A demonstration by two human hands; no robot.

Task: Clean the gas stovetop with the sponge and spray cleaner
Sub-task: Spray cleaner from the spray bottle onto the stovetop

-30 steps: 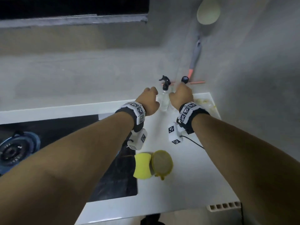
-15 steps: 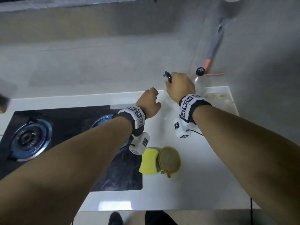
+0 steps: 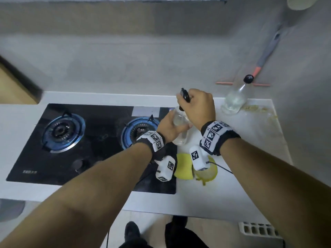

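You've got the spray bottle (image 3: 180, 128) up over the stovetop's (image 3: 100, 145) right edge: left hand (image 3: 169, 127) wraps its body, right hand (image 3: 198, 104) grips the trigger head, probably. Sponge (image 3: 183, 167) waits on the desk (image 3: 232, 185). Next, aim and squeeze.

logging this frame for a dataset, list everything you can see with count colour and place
black glass gas stovetop: 1, black, set in the white counter, left
round blue-ringed burners: 2, blue and dark, on the stovetop
clear plastic spray bottle: 1, clear with black trigger head, held over the stovetop's right edge
yellow sponge: 1, yellow, on the counter by the stovetop's right edge
yellow-rimmed round scrubber: 1, beside the sponge
clear bottle with black cap: 1, back right of the counter
white counter: 1, white
left hand: 1, holds the bottle body
right hand: 1, grip on the trigger head
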